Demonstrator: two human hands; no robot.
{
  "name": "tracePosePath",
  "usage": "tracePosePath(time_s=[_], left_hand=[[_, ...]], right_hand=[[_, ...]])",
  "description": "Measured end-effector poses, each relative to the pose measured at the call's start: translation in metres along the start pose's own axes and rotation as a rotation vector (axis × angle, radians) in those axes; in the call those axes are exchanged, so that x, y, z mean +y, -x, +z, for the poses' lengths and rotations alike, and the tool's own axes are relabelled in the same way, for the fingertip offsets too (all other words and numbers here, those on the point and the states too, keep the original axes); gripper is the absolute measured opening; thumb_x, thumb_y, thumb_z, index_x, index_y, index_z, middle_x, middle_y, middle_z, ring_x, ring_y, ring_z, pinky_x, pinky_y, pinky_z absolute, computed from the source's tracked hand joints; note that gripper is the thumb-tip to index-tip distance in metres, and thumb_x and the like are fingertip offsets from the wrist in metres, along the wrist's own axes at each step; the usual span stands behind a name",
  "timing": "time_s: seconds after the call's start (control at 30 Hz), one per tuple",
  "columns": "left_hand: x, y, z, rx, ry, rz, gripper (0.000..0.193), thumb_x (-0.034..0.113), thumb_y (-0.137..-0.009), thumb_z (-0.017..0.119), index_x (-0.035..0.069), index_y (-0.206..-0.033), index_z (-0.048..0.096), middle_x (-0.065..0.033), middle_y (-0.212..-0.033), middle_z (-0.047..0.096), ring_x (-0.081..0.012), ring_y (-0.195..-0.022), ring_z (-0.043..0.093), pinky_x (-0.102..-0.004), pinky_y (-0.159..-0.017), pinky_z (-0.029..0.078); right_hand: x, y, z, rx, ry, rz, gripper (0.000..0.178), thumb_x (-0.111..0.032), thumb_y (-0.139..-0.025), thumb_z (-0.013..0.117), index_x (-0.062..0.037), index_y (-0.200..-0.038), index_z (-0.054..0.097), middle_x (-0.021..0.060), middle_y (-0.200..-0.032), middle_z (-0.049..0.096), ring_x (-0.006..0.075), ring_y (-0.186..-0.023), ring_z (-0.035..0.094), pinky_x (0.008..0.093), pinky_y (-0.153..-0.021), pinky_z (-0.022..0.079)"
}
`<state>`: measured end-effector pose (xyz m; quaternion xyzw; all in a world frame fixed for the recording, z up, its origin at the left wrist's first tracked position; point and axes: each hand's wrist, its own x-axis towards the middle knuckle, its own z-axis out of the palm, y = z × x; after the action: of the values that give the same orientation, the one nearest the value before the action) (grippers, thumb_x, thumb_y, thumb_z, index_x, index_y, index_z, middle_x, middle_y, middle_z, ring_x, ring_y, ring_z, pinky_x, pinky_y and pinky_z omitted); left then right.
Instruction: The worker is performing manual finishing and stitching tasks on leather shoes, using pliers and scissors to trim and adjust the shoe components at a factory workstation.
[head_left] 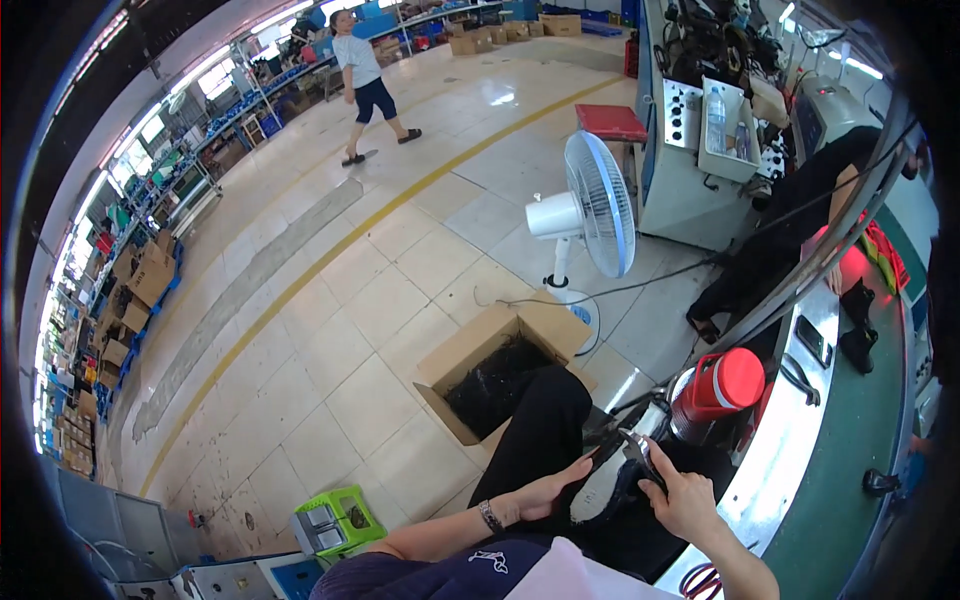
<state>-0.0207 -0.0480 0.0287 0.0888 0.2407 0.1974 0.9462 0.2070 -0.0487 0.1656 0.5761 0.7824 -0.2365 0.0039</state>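
Observation:
A shoe [598, 492], dark at the sides with a whitish underside turned up, rests over my lap. My left hand [545, 488] is closed round its side, fingers partly hidden beneath. Metal pliers [638, 452] are gripped in my right hand [684, 505], their jaws against the middle of the underside. What the jaws bite on is too small to make out. A red-lidded jug [728, 380] stands just beyond the shoe.
An open carton [465, 345] with dark contents sits on the floor ahead, before a standing fan [600, 205]. To the right runs a metal-edged green bench [850, 450] with a phone [814, 340] and black shoes. A green basket [365, 510] is at left. Someone [365, 85] walks far off.

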Motion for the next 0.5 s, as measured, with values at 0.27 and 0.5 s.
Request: tracePosePath(time_s=[0.27, 0.5], left_hand=[[0.006, -0.003, 0.021, 0.307, -0.404, 0.475, 0.055, 0.034, -0.099, 0.052, 0.009, -0.146, 0.036, -0.0065, -0.133, 0.050, -0.0142, -0.121, 0.046, -0.0273, -0.103, 0.036], [0.005, 0.014, 0.019, 0.197, -0.390, 0.311, 0.065, 0.039, -0.097, 0.053, 0.018, -0.151, 0.024, -0.0055, -0.149, 0.034, -0.0162, -0.133, 0.035, -0.0319, -0.110, 0.028]], right_hand=[[-0.001, -0.011, 0.001, 0.029, -0.020, -0.059, 0.064, -0.027, -0.090, 0.058, -0.0235, -0.147, 0.029, 0.0159, -0.063, 0.063, 0.0365, -0.060, 0.064, 0.0461, -0.059, 0.050], [-0.024, -0.007, -0.013, 0.204, -0.132, -0.186, 0.064, -0.026, -0.091, 0.056, -0.0243, -0.148, 0.028, 0.0149, -0.062, 0.063, 0.0348, -0.058, 0.064, 0.0440, -0.055, 0.051]])
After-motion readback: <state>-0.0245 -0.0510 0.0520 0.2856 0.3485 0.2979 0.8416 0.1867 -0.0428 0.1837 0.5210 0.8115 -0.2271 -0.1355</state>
